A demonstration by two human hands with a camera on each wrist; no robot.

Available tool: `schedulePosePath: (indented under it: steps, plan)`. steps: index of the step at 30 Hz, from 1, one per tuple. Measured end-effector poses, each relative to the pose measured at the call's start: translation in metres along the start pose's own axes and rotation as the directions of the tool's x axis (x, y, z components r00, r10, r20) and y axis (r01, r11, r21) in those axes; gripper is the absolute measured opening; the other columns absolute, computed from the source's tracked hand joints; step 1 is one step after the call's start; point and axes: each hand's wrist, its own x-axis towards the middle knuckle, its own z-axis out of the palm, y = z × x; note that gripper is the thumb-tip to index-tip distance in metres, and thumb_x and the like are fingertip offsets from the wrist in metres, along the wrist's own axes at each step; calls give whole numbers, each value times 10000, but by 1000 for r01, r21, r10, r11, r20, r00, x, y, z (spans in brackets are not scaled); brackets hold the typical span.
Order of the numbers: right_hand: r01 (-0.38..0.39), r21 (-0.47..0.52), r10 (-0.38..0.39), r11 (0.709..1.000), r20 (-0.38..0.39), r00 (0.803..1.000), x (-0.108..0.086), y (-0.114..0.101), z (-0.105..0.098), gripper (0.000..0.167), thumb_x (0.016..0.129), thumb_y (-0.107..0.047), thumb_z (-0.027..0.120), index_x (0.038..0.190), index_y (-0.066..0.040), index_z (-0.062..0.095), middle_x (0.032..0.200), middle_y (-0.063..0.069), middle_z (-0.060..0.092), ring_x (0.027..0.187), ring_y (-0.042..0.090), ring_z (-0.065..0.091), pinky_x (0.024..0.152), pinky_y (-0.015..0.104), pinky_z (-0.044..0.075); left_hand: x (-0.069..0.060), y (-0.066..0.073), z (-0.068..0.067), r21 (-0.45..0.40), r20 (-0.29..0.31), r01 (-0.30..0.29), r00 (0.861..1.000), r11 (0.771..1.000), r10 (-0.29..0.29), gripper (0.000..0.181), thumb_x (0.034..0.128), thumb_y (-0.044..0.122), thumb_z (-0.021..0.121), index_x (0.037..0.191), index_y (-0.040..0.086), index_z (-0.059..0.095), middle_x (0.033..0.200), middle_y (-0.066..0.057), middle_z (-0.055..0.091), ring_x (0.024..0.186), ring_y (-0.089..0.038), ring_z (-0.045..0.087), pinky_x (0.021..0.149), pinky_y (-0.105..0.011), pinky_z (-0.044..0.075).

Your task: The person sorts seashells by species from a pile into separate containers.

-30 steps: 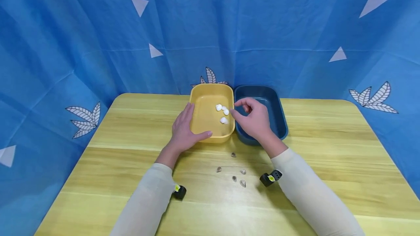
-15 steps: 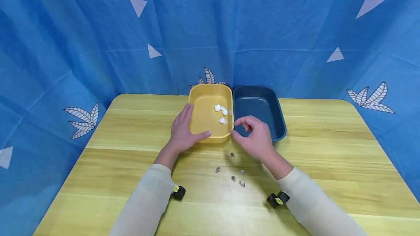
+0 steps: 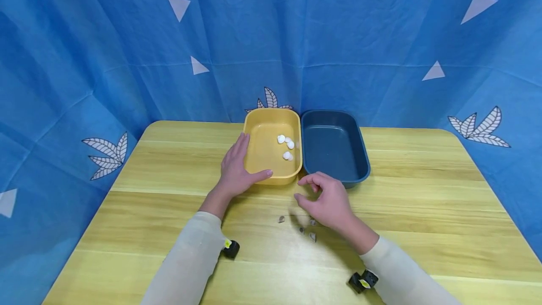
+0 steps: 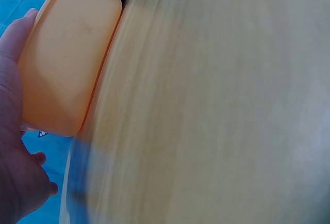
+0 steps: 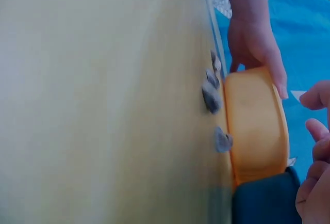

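My left hand [image 3: 235,171] lies against the left side of a yellow plastic tray [image 3: 260,126], its fingers straight along the wall and its thumb on the front rim. Several small white rounded pieces [image 3: 287,156] lie in that tray, with a faint brownish piece at its right wall. My right hand [image 3: 328,201] hovers over the wood in front of the trays, thumb and index finger apart, nothing visible between them. Below and left of it lie several small grey-brown shells [image 3: 312,237]. The right wrist view shows these shells [image 5: 211,97] near the yellow tray's front wall.
A dark blue tray [image 3: 332,145] stands against the yellow tray's right side. Both sit at the back edge of the wooden table [image 3: 423,201]. Behind it hangs a blue curtain [image 3: 338,36] with white patterns. Wrist cameras [image 3: 362,282] stick out from the sleeves.
My right hand has moved from the yellow tray's right rim toward me, over the shells. A brownish piece shows at that tray's right wall after the hand withdraws. The left hand stays put.
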Motion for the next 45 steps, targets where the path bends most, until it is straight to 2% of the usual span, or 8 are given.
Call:
schedulePosePath:
  steps: [6, 9, 15, 24, 32, 41, 45]
  plan:
    - [-50, 9, 50, 999, 62, 997, -8, 4, 1, 200, 761, -172, 855, 907, -109, 734, 663, 88, 489, 597, 130, 412, 567, 295, 353, 0, 0, 0, 3, -1, 2, 1000, 1000, -2, 1215, 734, 736, 711, 1625, 188, 94, 1670, 45, 17, 1493, -330, 89, 1146, -589, 64]
    - [-70, 13, 69, 997, 89, 994, -11, 8, 2, 176, 770, -149, 853, 891, -108, 732, 621, 33, 444, 570, 115, 389, 560, 290, 351, 0, 0, 0, 7, -2, 1, 1000, 1000, -1, 1214, 735, 740, 708, 1626, 192, 91, 1670, 44, 20, 1495, -319, 88, 1147, -584, 66]
    - [-109, -37, 113, 993, 120, 986, -14, 15, 5, 189, 760, -156, 868, 886, -113, 733, 614, -54, 405, 564, 104, 385, 567, 289, 357, 1, 0, 1, 16, 0, -1, 1000, 1000, 1, 1209, 738, 719, 720, 1626, 195, 87, 1671, 39, 17, 1490, -339, 100, 1144, -593, 73]
    - [-226, -133, 247, 965, 173, 953, -15, 22, 8, 180, 756, -227, 850, 888, -162, 747, 634, -49, 474, 590, 114, 440, 585, 300, 374, 0, -2, 1, 10, 5, -2, 1000, 1000, 2, 1215, 734, 719, 725, 1626, 196, 88, 1669, 51, 12, 1492, -338, 93, 1143, -599, 72]
    - [-252, -233, 295, 939, 172, 940, -13, 21, 16, 145, 770, -279, 816, 867, -203, 739, 599, -85, 469, 555, 113, 454, 530, 314, 379, -1, 0, 1, -2, 3, 3, 1000, 1000, -3, 1209, 733, 723, 720, 1626, 208, 88, 1668, 61, 12, 1492, -329, 90, 1143, -596, 66]
    - [-253, -251, 299, 934, 167, 940, -13, 18, 20, 78, 793, -288, 781, 802, -258, 710, 596, -99, 477, 553, 114, 470, 511, 325, 376, -1, 0, -1, 4, 8, -3, 1000, 1000, 3, 1212, 730, 731, 717, 1626, 205, 91, 1669, 48, 20, 1497, -298, 73, 1145, -594, 68]
    - [-265, -251, 314, 931, 183, 932, -13, 17, 19, 79, 779, -282, 776, 800, -265, 702, 589, -94, 472, 551, 119, 463, 515, 324, 364, -1, 0, -2, 9, 10, 4, 1000, 1000, -4, 1212, 730, 729, 719, 1626, 213, 87, 1670, 44, 21, 1497, -301, 76, 1145, -593, 71]
